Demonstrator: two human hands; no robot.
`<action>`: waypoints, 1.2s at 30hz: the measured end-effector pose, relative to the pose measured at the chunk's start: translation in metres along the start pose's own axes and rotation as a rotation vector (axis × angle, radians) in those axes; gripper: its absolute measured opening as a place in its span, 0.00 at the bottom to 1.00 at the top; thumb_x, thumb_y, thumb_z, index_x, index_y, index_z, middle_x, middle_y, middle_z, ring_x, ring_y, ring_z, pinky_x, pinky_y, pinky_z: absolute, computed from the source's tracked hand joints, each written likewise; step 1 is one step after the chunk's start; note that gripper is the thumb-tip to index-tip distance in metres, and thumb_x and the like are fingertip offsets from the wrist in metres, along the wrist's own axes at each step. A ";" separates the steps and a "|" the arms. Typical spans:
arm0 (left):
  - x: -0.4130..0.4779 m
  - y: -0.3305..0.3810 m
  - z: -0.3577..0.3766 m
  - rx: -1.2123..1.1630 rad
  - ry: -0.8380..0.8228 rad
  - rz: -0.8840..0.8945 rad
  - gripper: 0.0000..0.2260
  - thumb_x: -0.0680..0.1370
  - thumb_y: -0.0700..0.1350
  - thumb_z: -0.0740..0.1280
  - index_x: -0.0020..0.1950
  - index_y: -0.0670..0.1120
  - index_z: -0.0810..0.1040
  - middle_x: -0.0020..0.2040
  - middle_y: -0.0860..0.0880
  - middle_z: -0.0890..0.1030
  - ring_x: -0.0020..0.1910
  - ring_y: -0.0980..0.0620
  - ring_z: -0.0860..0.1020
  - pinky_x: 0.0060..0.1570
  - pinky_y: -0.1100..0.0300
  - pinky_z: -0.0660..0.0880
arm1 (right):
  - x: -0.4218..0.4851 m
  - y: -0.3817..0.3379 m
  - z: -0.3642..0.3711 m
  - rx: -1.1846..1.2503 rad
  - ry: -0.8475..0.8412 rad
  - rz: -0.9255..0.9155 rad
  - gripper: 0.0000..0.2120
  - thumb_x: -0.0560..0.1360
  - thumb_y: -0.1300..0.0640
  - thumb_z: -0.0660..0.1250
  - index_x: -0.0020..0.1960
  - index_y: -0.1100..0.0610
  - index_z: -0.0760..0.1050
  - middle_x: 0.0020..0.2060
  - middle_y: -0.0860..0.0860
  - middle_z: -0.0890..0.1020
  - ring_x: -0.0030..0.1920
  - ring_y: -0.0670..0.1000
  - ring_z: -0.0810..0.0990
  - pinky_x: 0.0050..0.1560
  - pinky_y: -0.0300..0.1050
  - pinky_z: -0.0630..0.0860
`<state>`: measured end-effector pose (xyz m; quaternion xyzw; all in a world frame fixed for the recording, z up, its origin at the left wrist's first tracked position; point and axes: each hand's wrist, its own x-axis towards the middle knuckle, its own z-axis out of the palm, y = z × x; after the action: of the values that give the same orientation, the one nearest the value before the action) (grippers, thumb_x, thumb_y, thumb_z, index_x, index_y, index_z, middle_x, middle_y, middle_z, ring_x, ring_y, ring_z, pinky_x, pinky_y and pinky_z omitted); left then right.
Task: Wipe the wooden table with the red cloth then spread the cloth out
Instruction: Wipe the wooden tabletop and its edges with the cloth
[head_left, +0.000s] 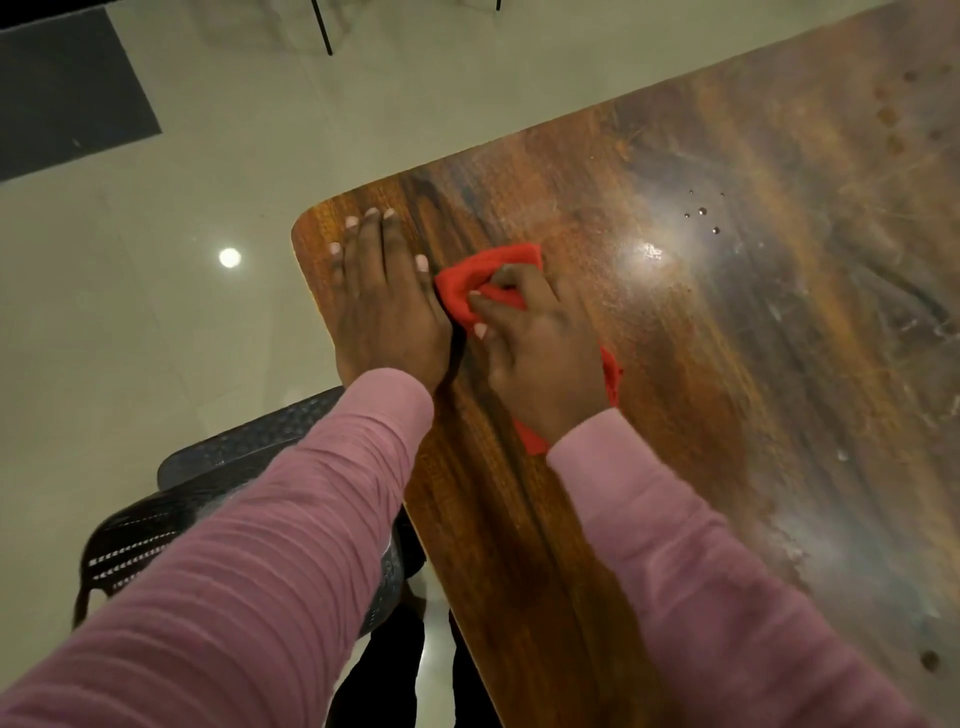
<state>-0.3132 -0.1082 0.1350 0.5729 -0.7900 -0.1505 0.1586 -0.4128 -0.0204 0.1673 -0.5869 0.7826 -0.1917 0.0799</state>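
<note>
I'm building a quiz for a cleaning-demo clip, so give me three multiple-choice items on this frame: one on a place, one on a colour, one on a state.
1. Where does the left hand lie?
A. flat on the brown wooden table near its rounded corner
B. on the black perforated chair
C. in the air above the floor

2. What colour are the ribbed sleeves?
A. grey
B. pink
C. green

3. How is the red cloth?
A. spread out flat
B. folded in a neat square
C. bunched under the right hand

Answers: 1 A, the palm and fingers press the wood beside the corner; 2 B, both forearms show pink fabric; 3 C, the fingers clutch crumpled folds, with ends poking out by the wrist.
</note>
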 end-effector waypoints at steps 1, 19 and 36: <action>0.000 0.000 0.000 0.011 0.000 0.004 0.22 0.83 0.45 0.48 0.76 0.40 0.58 0.76 0.42 0.60 0.76 0.44 0.54 0.75 0.53 0.46 | 0.004 0.007 -0.003 -0.023 -0.013 -0.017 0.14 0.75 0.56 0.62 0.57 0.54 0.81 0.58 0.52 0.77 0.55 0.59 0.72 0.55 0.53 0.72; 0.000 0.000 -0.002 0.025 -0.030 -0.023 0.23 0.83 0.47 0.48 0.76 0.41 0.57 0.77 0.43 0.59 0.77 0.45 0.53 0.75 0.52 0.45 | 0.070 0.022 0.001 -0.061 0.117 0.256 0.12 0.77 0.57 0.63 0.57 0.54 0.80 0.60 0.52 0.74 0.63 0.57 0.69 0.65 0.52 0.68; 0.001 0.001 0.001 0.169 -0.081 -0.065 0.24 0.82 0.50 0.46 0.77 0.43 0.57 0.78 0.44 0.56 0.77 0.43 0.52 0.74 0.46 0.42 | 0.116 0.004 0.013 -0.106 0.142 0.328 0.12 0.75 0.58 0.62 0.54 0.55 0.81 0.60 0.53 0.74 0.61 0.58 0.69 0.60 0.54 0.70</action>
<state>-0.3145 -0.1089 0.1349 0.6031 -0.7865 -0.1117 0.0725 -0.4467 -0.1321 0.1652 -0.4398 0.8804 -0.1756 0.0238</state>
